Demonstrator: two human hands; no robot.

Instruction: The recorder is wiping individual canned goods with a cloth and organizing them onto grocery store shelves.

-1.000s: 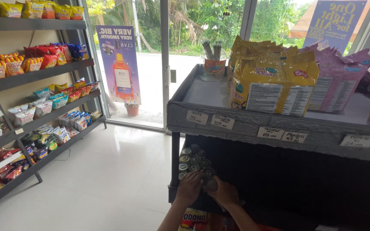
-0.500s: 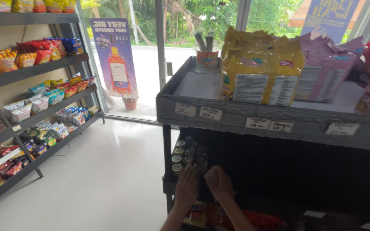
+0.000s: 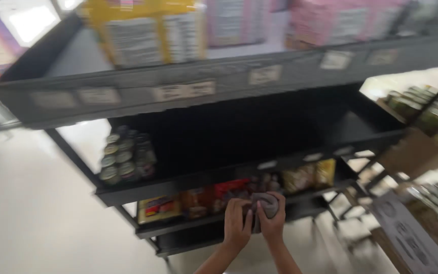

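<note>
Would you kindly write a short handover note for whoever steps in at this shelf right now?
Left hand: closed on the left side of a small grey can.
Right hand: wrapped around the same can from the right; both hold it in front of the lower shelf.
Things: a cluster of cans stands at the left end of the middle shelf, whose remainder is bare. Yellow and pink packages fill the top shelf. Snack packets sit on the lower shelf.
Done: some cans are shelved.
Left: the held can is not on any shelf. The picture is blurred, so details are uncertain.
</note>
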